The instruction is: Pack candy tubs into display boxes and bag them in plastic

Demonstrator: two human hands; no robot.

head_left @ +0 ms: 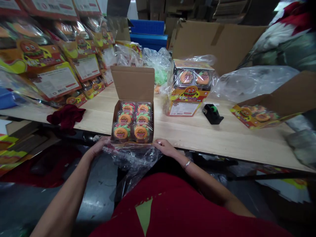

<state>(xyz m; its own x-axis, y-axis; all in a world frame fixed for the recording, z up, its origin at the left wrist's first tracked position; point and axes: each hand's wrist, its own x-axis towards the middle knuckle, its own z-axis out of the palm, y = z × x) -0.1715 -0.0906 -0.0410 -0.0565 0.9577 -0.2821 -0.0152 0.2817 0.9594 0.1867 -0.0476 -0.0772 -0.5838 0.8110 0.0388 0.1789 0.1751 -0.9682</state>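
Pinching the clear plastic bag (134, 154) with my left hand (100, 145) and right hand (166, 147) by the bench's (192, 133) front edge; tbh, I'm figuring even tension's stopping the open burger box (134, 84) tipping.

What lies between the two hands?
The open box of six burger packs, with clear plastic at its near edge, in the head view.

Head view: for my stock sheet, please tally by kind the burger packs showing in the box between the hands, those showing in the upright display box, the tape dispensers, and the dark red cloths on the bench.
Burger packs in the box between the hands: 6
Burger packs in the upright display box: 2
Tape dispenser: 1
Dark red cloth: 1
Total: 10
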